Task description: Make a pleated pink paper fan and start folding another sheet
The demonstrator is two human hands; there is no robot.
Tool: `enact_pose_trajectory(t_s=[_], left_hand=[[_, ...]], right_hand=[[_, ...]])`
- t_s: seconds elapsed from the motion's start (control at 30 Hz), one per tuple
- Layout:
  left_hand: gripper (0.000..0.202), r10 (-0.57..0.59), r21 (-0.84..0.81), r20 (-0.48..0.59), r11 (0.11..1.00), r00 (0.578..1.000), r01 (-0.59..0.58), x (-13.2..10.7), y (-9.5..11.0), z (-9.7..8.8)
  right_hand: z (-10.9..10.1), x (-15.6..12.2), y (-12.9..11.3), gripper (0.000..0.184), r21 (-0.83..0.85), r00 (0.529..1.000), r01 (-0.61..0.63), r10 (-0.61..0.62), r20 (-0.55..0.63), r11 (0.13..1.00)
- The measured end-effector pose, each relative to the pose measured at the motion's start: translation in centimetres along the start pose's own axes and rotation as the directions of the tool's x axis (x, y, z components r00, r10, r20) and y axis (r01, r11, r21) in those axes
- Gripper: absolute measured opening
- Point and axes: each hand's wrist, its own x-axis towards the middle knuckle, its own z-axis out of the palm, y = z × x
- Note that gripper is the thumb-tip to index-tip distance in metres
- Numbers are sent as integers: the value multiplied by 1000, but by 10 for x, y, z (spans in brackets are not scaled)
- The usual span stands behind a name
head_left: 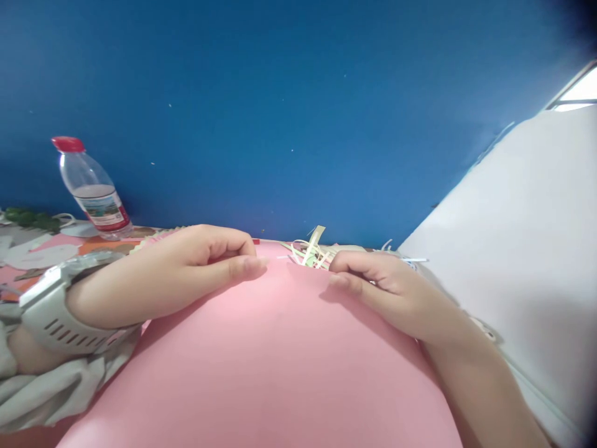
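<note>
A large pink sheet of paper (280, 348) fills the lower middle of the view, close to the camera and bowed. My left hand (209, 255) pinches its far edge left of centre, thumb on the near face and fingers curled behind. On the right side of that same edge, my right hand (368, 277) grips in a similar way. Between the hands, thin pale green and white paper strips (311, 252) stick up beyond the sheet. Whatever lies behind the sheet is hidden.
A plastic bottle with a red cap (96, 193) stands at the left against the blue wall (289, 112). Pink, orange and white paper pieces (46, 255) lie around its base, with a green leafy thing (32, 219) farther left. A white wall (522, 224) rises on the right.
</note>
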Motion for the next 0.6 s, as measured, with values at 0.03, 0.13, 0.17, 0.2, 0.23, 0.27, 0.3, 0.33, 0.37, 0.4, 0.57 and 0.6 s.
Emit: enact_pose_trajectory(t_s=[0.03, 0.13, 0.17, 0.2, 0.23, 0.27, 0.3, 0.33, 0.37, 0.4, 0.57, 0.6], left_hand=[[26, -2, -10, -1, 1000, 1000, 2, 0, -1, 0], [24, -28, -48, -3, 998, 1000, 28, -1, -4, 0], [24, -38, -66, 0, 997, 999, 38, -1, -5, 0], [23, -46, -86, 3, 995, 999, 46, -1, -5, 0], [23, -58, -103, 10, 993, 998, 58, -1, -5, 0], [22, -72, -116, 14, 991, 997, 73, -1, -6, 0], [23, -86, -125, 15, 988, 996, 88, -1, -6, -1], [22, -100, -129, 11, 987, 995, 100, -1, -6, -2], [22, -110, -131, 1, 985, 994, 109, -1, -7, -3], [22, -116, -125, -8, 985, 993, 115, -1, -8, -5], [21, -73, 3, 49, 997, 996, 73, -1, -12, -8], [21, -49, 34, 73, 998, 996, 47, 0, -13, -7]], right_hand=[[0, 0, -1, 34, 1, 1000, 2, -2, -14, 1000], [0, 1, -4, 37, 10, 999, -11, 12, -46, 1000], [0, 1, -5, 39, 17, 999, -17, 18, -51, 1000], [-1, 0, -5, 39, 25, 998, -26, 27, -51, 999], [-2, 0, -5, 40, 28, 998, -37, 38, -45, 999], [-3, -1, -4, 39, 25, 998, -48, 48, -34, 999], [-4, -2, -3, 39, 15, 998, -56, 56, -19, 998], [-6, -3, -1, 38, 2, 998, -69, 69, 4, 998], [-8, -4, 2, 37, -5, 996, -85, 85, 27, 996], [-10, -6, 4, 36, 0, 993, -106, 106, 50, 994], [-21, -13, 14, 37, 124, 984, -158, 146, 97, 980], [-23, -13, 14, 40, 111, 983, -153, 141, 114, 982]])
